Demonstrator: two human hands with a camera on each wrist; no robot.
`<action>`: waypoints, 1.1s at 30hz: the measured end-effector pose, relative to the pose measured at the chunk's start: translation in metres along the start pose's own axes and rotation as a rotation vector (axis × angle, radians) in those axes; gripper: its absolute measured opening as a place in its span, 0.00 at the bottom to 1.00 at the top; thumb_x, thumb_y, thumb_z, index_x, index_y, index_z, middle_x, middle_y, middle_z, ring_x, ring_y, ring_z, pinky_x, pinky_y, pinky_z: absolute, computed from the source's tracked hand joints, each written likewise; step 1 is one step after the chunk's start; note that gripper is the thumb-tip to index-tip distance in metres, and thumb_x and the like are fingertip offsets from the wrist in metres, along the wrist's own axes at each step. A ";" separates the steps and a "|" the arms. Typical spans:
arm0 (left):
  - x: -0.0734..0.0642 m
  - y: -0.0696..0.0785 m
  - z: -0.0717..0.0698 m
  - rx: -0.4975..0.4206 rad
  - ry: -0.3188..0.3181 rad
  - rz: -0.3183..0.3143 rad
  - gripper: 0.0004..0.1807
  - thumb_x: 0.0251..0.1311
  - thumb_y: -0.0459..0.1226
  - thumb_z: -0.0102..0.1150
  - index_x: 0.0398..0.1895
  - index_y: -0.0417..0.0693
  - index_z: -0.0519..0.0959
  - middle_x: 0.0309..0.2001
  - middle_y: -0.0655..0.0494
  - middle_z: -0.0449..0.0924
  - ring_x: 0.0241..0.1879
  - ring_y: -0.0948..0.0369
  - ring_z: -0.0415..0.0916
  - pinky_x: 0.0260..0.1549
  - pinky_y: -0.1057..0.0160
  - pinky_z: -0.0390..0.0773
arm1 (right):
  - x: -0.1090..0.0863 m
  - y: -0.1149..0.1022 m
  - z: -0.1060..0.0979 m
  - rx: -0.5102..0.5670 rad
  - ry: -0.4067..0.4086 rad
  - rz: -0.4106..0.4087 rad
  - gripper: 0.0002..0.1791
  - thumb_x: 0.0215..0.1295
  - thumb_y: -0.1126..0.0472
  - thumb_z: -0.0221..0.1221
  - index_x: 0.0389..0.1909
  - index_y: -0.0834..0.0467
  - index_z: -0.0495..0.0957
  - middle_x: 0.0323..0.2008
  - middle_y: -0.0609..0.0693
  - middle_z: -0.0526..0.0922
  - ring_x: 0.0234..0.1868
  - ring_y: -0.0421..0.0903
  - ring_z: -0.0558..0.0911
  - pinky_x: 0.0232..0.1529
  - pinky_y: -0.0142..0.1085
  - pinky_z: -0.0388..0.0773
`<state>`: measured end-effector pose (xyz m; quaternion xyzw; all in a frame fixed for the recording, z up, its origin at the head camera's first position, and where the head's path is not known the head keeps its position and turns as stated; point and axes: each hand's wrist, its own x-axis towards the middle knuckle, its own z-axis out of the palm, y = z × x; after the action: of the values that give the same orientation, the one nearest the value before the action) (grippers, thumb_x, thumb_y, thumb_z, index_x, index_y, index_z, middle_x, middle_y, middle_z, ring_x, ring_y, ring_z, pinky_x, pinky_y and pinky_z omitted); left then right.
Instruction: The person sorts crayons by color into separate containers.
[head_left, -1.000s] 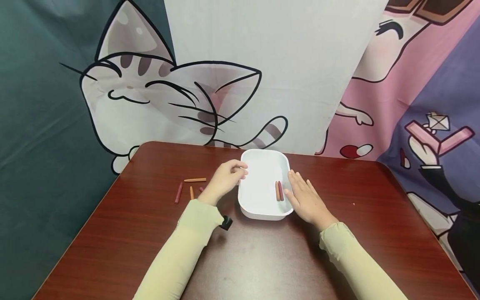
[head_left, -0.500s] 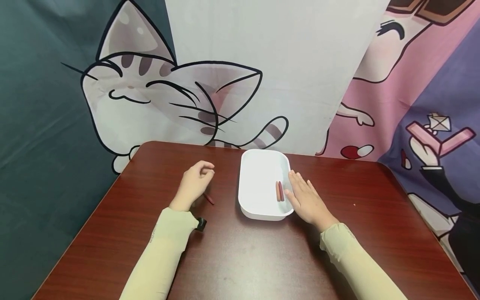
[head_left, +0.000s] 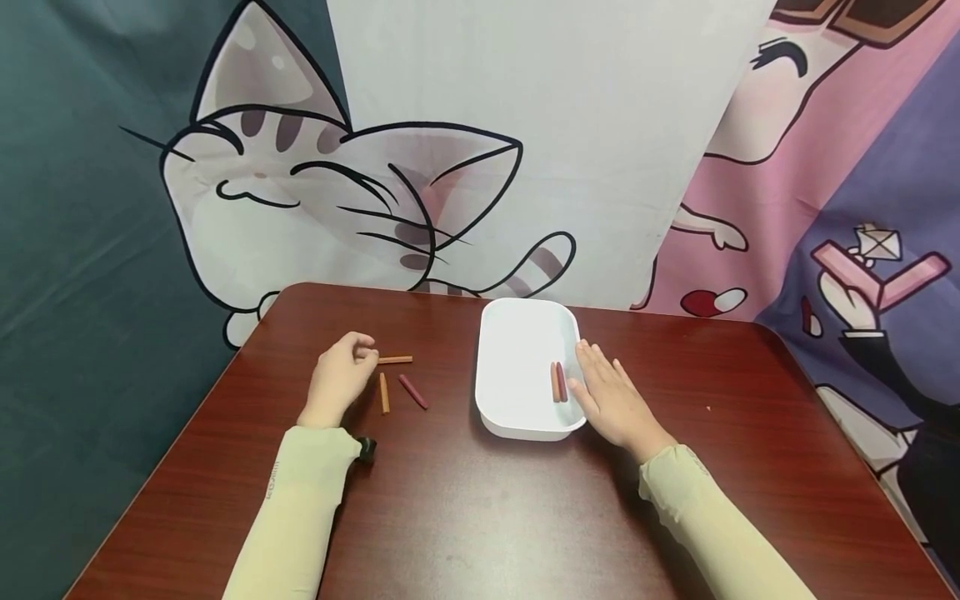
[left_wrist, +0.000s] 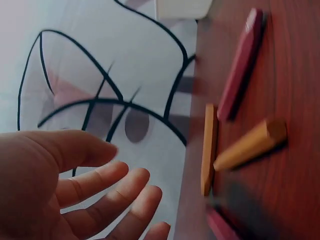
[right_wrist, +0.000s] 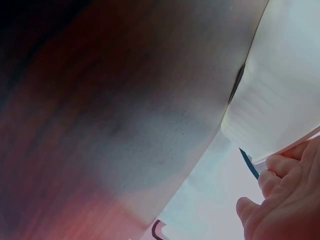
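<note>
From the head, loose crayons (head_left: 413, 392) are scattered on the surface (head_left: 450, 517) near the left hand (head_left: 337, 379), two crayons (head_left: 558, 382) being contained in the white tray (head_left: 513, 358). From the left wrist, nothing is gripped, thumb and fingers being parted; the loose crayons, judged light, stiff and brittle, are best pinched mid-length. From the right wrist, the tray's rim is touched by the right hand (right_wrist: 290, 195), fingers extended

Tray (head_left: 517, 371) on table (head_left: 487, 517) — two crayons (head_left: 555, 383) inside, more crayons (head_left: 413, 392) to its left
</note>
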<state>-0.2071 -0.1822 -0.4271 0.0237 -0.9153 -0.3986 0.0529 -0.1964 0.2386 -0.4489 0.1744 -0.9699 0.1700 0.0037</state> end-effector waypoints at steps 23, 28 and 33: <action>-0.004 -0.027 0.002 0.160 -0.104 -0.161 0.23 0.68 0.36 0.62 0.60 0.29 0.74 0.52 0.33 0.79 0.52 0.41 0.77 0.53 0.42 0.75 | -0.001 0.000 0.000 -0.057 0.017 -0.020 0.38 0.81 0.44 0.38 0.80 0.63 0.46 0.80 0.58 0.49 0.80 0.59 0.48 0.76 0.60 0.43; -0.004 -0.027 0.003 0.177 -0.098 -0.168 0.23 0.66 0.35 0.64 0.59 0.28 0.74 0.50 0.34 0.79 0.49 0.42 0.76 0.52 0.43 0.76 | 0.000 0.000 0.001 -0.060 0.011 -0.015 0.38 0.81 0.44 0.38 0.80 0.64 0.46 0.80 0.58 0.49 0.80 0.58 0.47 0.76 0.59 0.43; -0.001 -0.027 0.004 0.194 -0.085 -0.150 0.23 0.64 0.34 0.66 0.56 0.27 0.76 0.47 0.35 0.79 0.46 0.43 0.76 0.50 0.44 0.77 | 0.001 -0.001 0.000 -0.047 0.011 -0.007 0.38 0.81 0.44 0.39 0.80 0.63 0.46 0.80 0.58 0.48 0.80 0.59 0.47 0.76 0.60 0.42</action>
<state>-0.2064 -0.1973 -0.4497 0.0802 -0.9465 -0.3119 -0.0187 -0.1967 0.2375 -0.4490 0.1766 -0.9730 0.1479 0.0137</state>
